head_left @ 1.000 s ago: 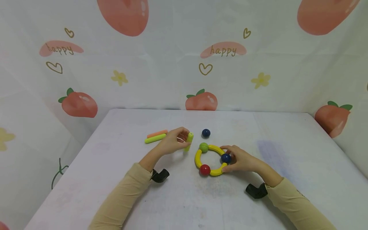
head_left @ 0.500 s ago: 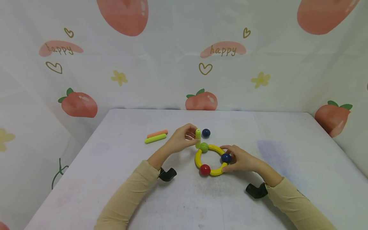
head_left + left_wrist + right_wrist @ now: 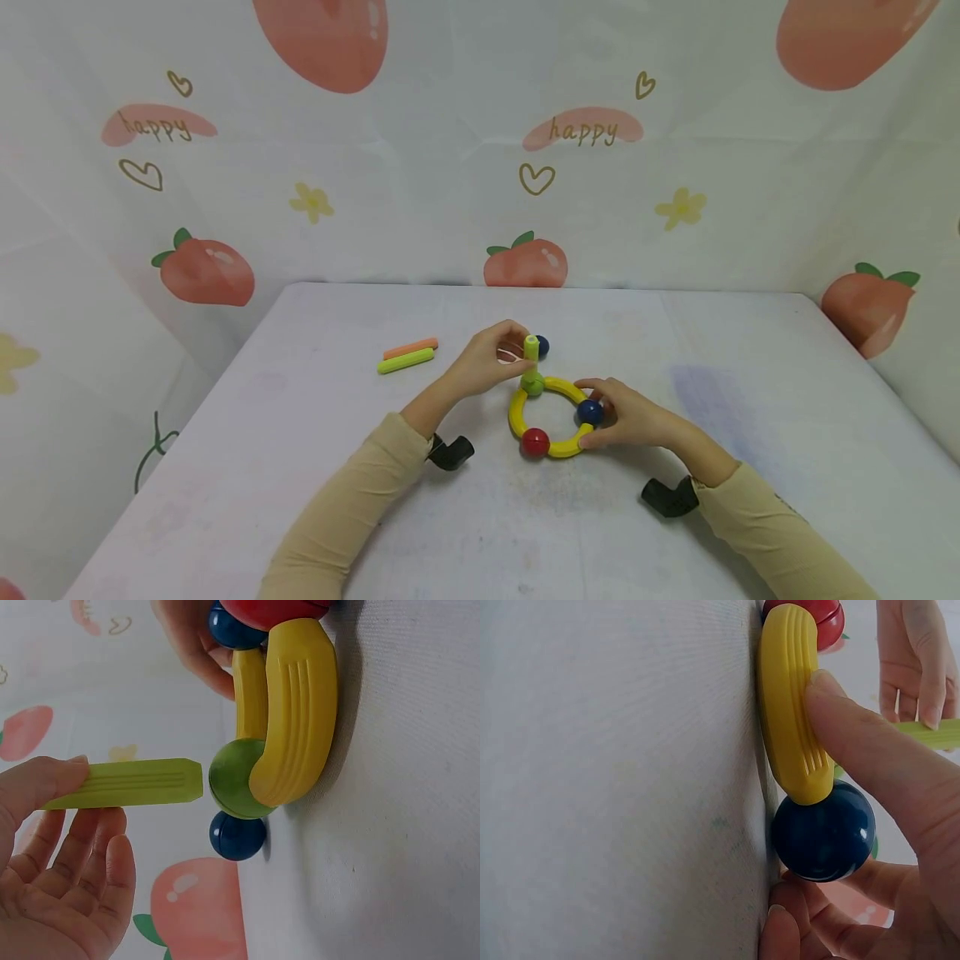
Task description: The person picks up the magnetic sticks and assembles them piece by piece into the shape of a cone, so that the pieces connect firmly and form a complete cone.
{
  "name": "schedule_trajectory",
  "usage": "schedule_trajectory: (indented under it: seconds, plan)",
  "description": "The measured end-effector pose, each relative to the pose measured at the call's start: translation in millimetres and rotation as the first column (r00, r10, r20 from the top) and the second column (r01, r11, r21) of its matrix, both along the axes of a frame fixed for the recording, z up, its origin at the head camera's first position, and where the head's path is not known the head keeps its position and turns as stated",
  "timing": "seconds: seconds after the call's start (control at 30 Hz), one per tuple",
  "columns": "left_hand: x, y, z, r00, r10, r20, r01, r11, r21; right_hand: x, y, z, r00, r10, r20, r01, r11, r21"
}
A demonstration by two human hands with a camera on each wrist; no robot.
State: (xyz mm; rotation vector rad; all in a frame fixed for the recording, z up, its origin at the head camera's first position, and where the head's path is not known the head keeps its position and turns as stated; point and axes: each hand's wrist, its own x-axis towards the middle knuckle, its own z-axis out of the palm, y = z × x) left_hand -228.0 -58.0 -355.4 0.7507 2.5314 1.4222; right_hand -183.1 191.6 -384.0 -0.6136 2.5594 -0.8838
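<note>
My left hand [image 3: 487,360] pinches a yellow-green stick [image 3: 142,784] between thumb and fingers, upright above the green ball [image 3: 236,778]. A narrow gap shows between the stick's lower end and that ball in the left wrist view. The green ball belongs to a ring of curved yellow sticks [image 3: 517,414], a red ball [image 3: 535,443] and a dark blue ball [image 3: 825,831], lying flat on the table. My right hand [image 3: 632,417] holds the ring at its right side, thumb on a curved yellow stick [image 3: 791,705] and fingers around the blue ball.
A loose dark blue ball [image 3: 543,345] sits behind the ring, partly hidden by the upright stick in the head view. To the left lie an orange stick [image 3: 410,348] and another yellow-green stick [image 3: 406,361], side by side. A printed cloth [image 3: 420,183] hangs behind the table.
The left hand has carried the yellow-green stick rightward, from left of the ring to above the green ball, and the stick now stands more upright. The right hand and ring have stayed put.
</note>
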Motion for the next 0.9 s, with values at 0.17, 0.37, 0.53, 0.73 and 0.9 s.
schedule_trajectory:
  seconds: [0.17,0.37,0.53,0.73,0.9]
  plan:
    - [-1.3,2.8,-0.6,1.0,0.004,0.003,-0.004,1.0,0.001,-0.4,-0.3,-0.4,1.0,-0.005,0.004,0.005,1.0,0.004]
    - [-2.4,3.7,-1.5,1.0,0.01,0.005,-0.01,1.0,0.008,-1.3,-0.9,-0.8,1.0,-0.004,0.007,0.004,1.0,0.008]
    - [-3.0,3.7,-1.9,1.0,0.004,-0.002,-0.004,1.0,0.012,-1.2,-0.9,-0.5,1.0,-0.006,0.008,0.006,1.0,0.013]
    - [-3.5,4.3,-3.0,1.0,0.005,0.004,-0.005,1.0,0.014,0.0,1.3,-0.9,1.0,0.021,-0.004,-0.021,1.0,-0.008]
    - [-3.1,4.5,-2.1,1.0,0.006,0.008,-0.006,1.0,0.015,0.8,7.6,-2.2,0.993,0.108,-0.053,-0.11,0.993,-0.043]
